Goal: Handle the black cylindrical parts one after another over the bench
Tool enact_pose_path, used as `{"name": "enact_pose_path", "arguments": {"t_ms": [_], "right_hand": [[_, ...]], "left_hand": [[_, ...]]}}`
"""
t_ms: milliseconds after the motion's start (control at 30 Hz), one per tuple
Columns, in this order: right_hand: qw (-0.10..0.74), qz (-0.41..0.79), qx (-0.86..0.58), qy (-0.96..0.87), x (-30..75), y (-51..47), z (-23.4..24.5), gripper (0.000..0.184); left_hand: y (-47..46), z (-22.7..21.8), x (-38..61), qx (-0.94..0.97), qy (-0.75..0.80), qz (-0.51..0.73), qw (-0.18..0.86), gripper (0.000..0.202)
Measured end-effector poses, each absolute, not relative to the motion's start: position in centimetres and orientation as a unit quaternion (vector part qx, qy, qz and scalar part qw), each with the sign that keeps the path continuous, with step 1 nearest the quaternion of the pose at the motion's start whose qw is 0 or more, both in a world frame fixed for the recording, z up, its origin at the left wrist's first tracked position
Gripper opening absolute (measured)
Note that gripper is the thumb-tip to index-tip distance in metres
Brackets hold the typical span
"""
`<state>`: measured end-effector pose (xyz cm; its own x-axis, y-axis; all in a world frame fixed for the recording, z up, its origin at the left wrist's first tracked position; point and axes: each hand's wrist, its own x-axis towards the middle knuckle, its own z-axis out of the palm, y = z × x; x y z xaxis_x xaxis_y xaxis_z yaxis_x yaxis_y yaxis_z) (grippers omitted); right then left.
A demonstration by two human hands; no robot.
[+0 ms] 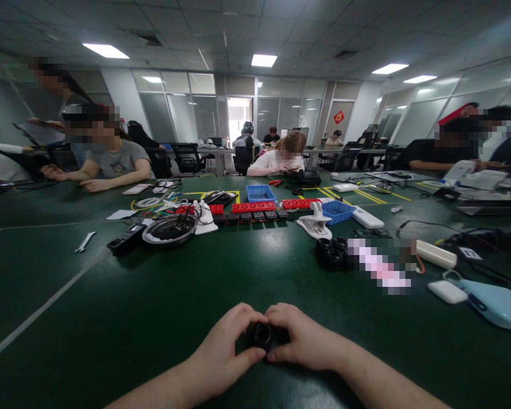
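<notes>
A small black round part with a hollow centre (263,335) is on the green table (162,318) close in front of me. My left hand (225,347) curves around its left side, with the fingertips at its far edge and the thumb at its near edge. From the right, my right hand (303,337) closes around it in the same way. The fingertips of both hands meet just beyond the part, and the thumbs almost meet on the near side. Farther right sits a group of similar black round parts (334,257).
Left lie a wrench (85,242), a black power strip (128,238) and a metal bowl (170,230). Red parts (253,206), blue trays (260,193) and a white clip stand (315,221) line the middle. Right are a white case (447,291) and a light blue box (500,304). People sit beyond.
</notes>
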<state>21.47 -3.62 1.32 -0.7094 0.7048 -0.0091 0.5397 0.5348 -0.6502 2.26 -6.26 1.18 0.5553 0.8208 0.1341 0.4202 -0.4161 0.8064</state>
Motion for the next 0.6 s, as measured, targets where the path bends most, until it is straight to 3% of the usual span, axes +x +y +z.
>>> {"name": "enact_pose_path", "arguments": {"t_ms": [300,467,600], "right_hand": [[0.109,0.264,-0.446,-0.848,20.3,-4.3,1.2,0.043],[0.114,0.188,-0.504,-0.835,19.1,-5.1,-0.2,0.037],[0.117,0.205,-0.484,-0.843,19.1,-5.3,0.3,0.038]], "left_hand": [[-6.5,1.6,2.8,0.777,0.449,0.243,0.369,0.028],[-6.8,1.0,3.0,0.768,0.488,0.241,0.339,0.022],[-6.7,1.0,2.9,0.773,0.48,0.236,0.342,0.023]]}}
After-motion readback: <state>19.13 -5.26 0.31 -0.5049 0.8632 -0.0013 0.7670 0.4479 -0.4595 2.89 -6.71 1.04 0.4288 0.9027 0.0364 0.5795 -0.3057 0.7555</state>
